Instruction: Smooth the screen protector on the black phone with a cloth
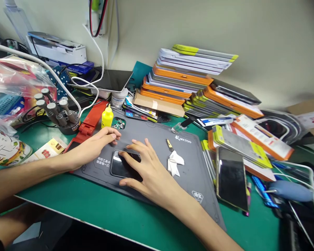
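A smartphone [117, 165] with a dark, reflective screen lies on the grey work mat [157, 139]. My right hand [151, 170] is spread over its right part, a finger on the screen and the thumb by its near edge. My left hand [102, 141] hovers above the mat to the phone's upper left, fingers loosely curled, with nothing visible in them. Just beyond it stands a yellow bottle [107, 117], beside a mat recess holding small screws or parts [119, 123]. Right of the phone lie a crumpled white wipe [175, 162] and a small yellow-and-black tool [169, 144].
Stacked orange and grey boxes [172, 76] line the wall. A second phone [231, 177] and a blue-handled tool [290, 190] lie on the right. At left are a screwdriver stand [68, 125], a red holder [90, 122] and a patterned cup [5, 148]. A small glass bottle [179, 128] stands on the mat.
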### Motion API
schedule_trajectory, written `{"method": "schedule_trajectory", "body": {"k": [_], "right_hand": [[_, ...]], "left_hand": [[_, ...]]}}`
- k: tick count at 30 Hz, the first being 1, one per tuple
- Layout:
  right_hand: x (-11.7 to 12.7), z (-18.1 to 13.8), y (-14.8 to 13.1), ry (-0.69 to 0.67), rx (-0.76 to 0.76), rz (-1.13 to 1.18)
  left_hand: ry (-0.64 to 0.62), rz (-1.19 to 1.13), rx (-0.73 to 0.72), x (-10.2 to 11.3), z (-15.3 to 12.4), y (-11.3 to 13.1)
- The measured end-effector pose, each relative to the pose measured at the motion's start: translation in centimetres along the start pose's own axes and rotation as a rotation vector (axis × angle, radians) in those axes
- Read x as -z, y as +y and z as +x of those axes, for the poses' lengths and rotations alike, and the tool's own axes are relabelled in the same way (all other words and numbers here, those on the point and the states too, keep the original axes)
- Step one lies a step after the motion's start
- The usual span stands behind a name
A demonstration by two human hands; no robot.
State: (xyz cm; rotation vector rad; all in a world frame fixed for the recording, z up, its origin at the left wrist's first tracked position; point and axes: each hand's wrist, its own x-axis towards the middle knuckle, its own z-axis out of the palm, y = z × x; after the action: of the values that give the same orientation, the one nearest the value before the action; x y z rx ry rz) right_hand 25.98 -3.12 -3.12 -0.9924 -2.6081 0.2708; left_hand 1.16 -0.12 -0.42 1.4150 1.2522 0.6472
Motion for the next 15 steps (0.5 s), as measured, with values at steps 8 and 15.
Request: {"method": "schedule_trajectory", "body": {"k": [8,15], "right_hand": [[-0.3,0.5,-0.8,-0.012,0.005,-0.028],[-0.3,0.6,-1.3,0.013,-0.08,-0.037]], "left_hand": [[-0.009,-0.01,-0.008,-0.1,0.0,0.1],[0.005,0.02,-0.032,0.0,-0.1,0.4]]}}
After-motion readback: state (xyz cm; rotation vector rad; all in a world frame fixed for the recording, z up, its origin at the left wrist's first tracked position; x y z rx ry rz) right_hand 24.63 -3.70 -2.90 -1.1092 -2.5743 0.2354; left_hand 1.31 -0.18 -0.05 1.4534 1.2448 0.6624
